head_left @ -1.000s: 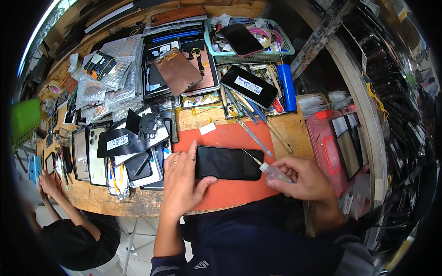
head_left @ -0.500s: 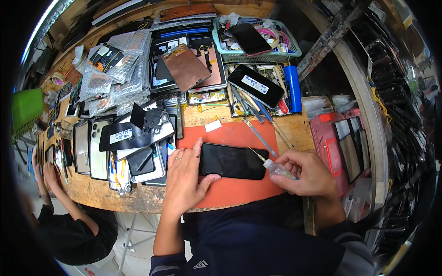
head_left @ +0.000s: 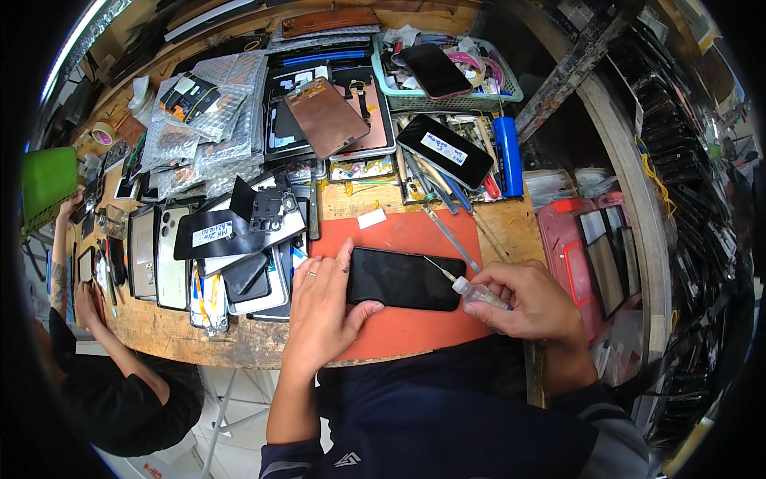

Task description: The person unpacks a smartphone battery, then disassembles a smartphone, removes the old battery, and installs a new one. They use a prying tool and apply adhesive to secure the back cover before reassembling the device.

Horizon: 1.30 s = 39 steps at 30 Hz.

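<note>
A black smartphone point(head_left: 403, 281) lies flat, dark screen up, on a red-orange mat point(head_left: 391, 337). My left hand point(head_left: 321, 307) holds its left end, the thumb at the near edge and the forefinger at the far corner. Between the fingers of my right hand point(head_left: 533, 302) is a small clear needle-tip bottle point(head_left: 469, 290), tilted so that its thin needle points left over the right part of the phone. The needle's tip is close to the far edge of the phone; whether it touches cannot be made out.
Left of the mat lie stacked phone parts point(head_left: 227, 231); behind them is bubble-wrapped stock point(head_left: 215, 120). Tweezers point(head_left: 451, 237), a labelled phone point(head_left: 445, 152), a blue cylinder point(head_left: 507, 160) and a green basket point(head_left: 447, 97) stand beyond. A co-worker's arm point(head_left: 120, 351) is at far left.
The needle tip has shifted slightly left, toward the far edge of the phone. My left hand keeps its hold. The co-worker's one hand has moved up to the green bin.
</note>
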Each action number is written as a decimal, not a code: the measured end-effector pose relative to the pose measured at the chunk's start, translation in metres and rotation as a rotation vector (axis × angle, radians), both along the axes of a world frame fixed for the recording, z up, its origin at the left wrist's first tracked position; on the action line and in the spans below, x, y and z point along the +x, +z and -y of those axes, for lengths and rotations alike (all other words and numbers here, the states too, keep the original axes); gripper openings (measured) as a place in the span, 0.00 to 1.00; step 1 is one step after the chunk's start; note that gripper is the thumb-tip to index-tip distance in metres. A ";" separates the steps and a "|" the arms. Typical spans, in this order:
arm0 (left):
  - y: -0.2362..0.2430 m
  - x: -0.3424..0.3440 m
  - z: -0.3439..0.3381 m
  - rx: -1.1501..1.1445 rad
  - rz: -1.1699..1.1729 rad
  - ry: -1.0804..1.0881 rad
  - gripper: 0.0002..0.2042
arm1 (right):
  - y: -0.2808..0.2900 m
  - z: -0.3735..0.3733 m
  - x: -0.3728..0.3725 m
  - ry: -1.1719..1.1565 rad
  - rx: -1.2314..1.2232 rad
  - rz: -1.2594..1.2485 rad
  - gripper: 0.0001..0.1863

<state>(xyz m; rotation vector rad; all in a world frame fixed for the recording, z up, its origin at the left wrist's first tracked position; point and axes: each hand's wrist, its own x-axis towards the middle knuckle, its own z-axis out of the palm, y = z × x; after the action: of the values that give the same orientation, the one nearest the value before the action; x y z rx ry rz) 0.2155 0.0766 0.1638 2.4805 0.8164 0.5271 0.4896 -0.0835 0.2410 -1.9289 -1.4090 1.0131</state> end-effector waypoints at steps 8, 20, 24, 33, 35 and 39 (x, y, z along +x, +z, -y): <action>0.000 0.000 0.001 -0.014 -0.004 0.000 0.50 | -0.007 0.003 0.003 0.043 0.005 0.037 0.14; 0.002 0.001 0.001 -0.028 0.005 0.015 0.47 | 0.009 -0.078 0.030 -0.086 0.519 -0.225 0.18; 0.001 0.001 0.000 -0.028 0.024 0.016 0.47 | -0.036 -0.163 0.034 0.187 0.463 -0.161 0.23; -0.007 -0.002 0.003 -0.044 0.085 0.058 0.48 | -0.030 -0.142 0.019 -0.006 0.507 -0.088 0.13; -0.004 -0.001 0.005 -0.076 0.082 0.075 0.48 | -0.013 -0.112 0.029 0.123 0.278 -0.260 0.10; -0.011 -0.002 0.004 -0.023 0.048 0.105 0.46 | -0.025 -0.098 0.009 0.379 0.214 0.079 0.09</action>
<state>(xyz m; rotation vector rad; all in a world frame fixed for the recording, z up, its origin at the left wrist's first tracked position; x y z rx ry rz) 0.2132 0.0722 0.1533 2.4043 0.9325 0.6087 0.4990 0.0143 0.2164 -1.5972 -1.8941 0.9109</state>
